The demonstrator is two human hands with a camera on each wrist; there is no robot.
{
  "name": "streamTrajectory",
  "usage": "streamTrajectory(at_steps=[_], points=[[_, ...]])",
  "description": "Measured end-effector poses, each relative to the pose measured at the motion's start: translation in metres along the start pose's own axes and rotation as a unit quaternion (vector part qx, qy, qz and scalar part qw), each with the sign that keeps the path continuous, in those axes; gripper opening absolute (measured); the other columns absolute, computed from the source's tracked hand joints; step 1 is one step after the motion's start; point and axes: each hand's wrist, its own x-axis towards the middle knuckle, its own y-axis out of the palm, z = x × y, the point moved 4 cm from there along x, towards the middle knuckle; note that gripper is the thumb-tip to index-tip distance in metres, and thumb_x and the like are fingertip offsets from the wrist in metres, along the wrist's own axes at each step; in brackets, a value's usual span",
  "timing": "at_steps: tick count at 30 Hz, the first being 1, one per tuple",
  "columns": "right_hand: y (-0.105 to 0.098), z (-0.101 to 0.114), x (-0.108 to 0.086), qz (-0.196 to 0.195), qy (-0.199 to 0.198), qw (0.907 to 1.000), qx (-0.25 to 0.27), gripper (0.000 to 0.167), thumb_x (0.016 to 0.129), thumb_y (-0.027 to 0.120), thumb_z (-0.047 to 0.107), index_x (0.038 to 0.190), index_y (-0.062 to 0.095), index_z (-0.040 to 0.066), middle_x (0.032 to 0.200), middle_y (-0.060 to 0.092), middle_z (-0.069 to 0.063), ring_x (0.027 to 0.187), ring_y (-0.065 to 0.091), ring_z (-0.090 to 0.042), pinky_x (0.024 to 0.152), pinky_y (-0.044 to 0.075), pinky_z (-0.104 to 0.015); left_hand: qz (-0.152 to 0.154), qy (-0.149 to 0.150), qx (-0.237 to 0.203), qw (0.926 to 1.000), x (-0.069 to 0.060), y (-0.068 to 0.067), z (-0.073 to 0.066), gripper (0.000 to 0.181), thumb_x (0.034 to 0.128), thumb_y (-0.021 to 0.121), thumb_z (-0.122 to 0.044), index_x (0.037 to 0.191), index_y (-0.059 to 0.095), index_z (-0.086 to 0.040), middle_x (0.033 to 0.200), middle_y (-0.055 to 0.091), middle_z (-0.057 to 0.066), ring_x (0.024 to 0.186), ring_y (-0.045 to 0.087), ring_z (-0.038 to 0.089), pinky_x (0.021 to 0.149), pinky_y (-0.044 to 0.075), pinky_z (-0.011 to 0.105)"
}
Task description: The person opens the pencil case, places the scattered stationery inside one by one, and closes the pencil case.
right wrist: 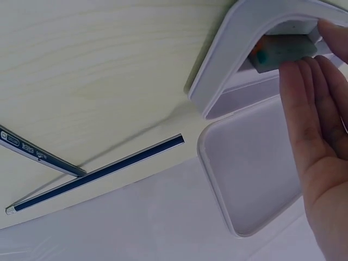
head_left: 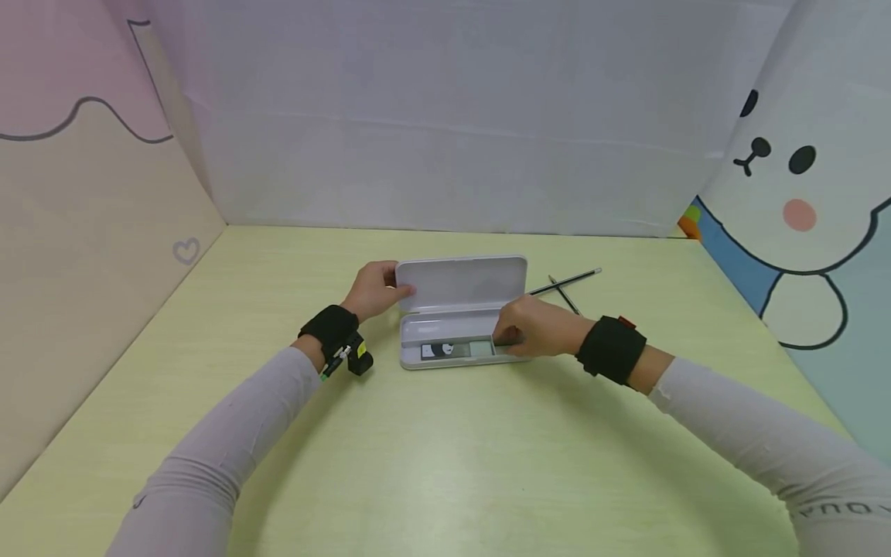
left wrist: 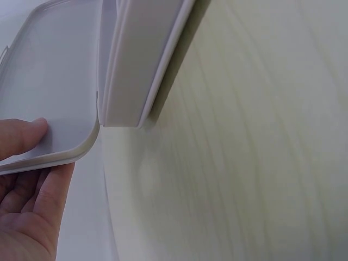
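A light grey hinged case point(head_left: 411, 361) lies with its lid point(head_left: 462, 282) raised. My left hand point(head_left: 376, 290) grips the lid's left edge; in the left wrist view the left hand point(left wrist: 30, 217) has its thumb on the inner face and its fingers behind. Inside the case, a panda-printed piece point(head_left: 445, 350) sits at the front. At the case's right end my right hand point(head_left: 539, 326) reaches in with bent fingers. The right wrist view shows that right hand point(right wrist: 321, 130) pinching a small greenish block point(right wrist: 283, 51), with part of the block hidden.
Two dark pencils cross on the table behind and right of the case, one long pencil point(head_left: 578, 277) and another pencil point(head_left: 567, 299). The case stands on a pale wooden table point(head_left: 445, 464). A white sheet point(head_left: 445, 116) closes off the back, with printed panels at both sides.
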Motion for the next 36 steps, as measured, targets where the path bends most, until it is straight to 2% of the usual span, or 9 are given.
streamTrajectory(at_steps=[6,17,24,29,36], points=[[-0.005,-0.002,-0.004,-0.003,0.017,0.9998,-0.002,0.022,0.075,0.078,0.002,0.096,0.074,0.006,0.091,0.073,-0.004,0.08,0.065,-0.013,0.074,0.055,-0.026,0.002,-0.001,-0.003,1.0,0.001,0.0,0.0,0.032,0.0877,0.068,-0.011,0.117,0.064,0.0,0.116,0.068,0.019,0.104,0.065,0.03,0.09,0.053,0.04],[-0.014,-0.014,-0.016,-0.027,0.074,0.9967,-0.019,0.027,0.071,0.084,0.013,0.095,0.073,0.005,0.086,0.07,-0.005,0.077,0.06,-0.019,0.072,0.051,-0.029,-0.002,0.005,0.005,1.0,0.003,-0.002,0.002,0.032,0.0879,0.068,-0.011,0.117,0.063,0.002,0.116,0.068,0.02,0.105,0.066,0.031,0.09,0.053,0.04],[-0.021,-0.037,-0.028,-0.041,0.106,0.9926,-0.042,0.028,0.07,0.084,0.012,0.095,0.074,0.003,0.085,0.071,-0.007,0.076,0.061,-0.021,0.072,0.051,-0.031,-0.001,0.009,0.005,0.9999,0.003,-0.003,0.004,0.032,0.0884,0.067,-0.011,0.117,0.063,0.001,0.115,0.068,0.02,0.103,0.066,0.03,0.087,0.054,0.037],[-0.026,-0.057,-0.044,-0.049,0.124,0.9897,-0.052,0.026,0.071,0.082,0.008,0.095,0.073,0.002,0.086,0.072,-0.009,0.075,0.061,-0.02,0.07,0.05,-0.032,0.0,0.013,0.003,0.9999,0.004,-0.002,0.005,0.031,0.0879,0.068,-0.011,0.116,0.064,0.001,0.112,0.068,0.02,0.1,0.066,0.03,0.083,0.053,0.033],[-0.033,-0.078,-0.061,-0.049,0.161,0.9846,-0.049,0.024,0.073,0.081,0.007,0.095,0.074,0.002,0.085,0.071,-0.009,0.075,0.059,-0.019,0.069,0.049,-0.032,-0.002,0.011,-0.003,0.9999,0.005,-0.002,0.006,0.032,0.0875,0.068,-0.011,0.117,0.064,0.001,0.114,0.068,0.02,0.102,0.066,0.03,0.086,0.054,0.037]])
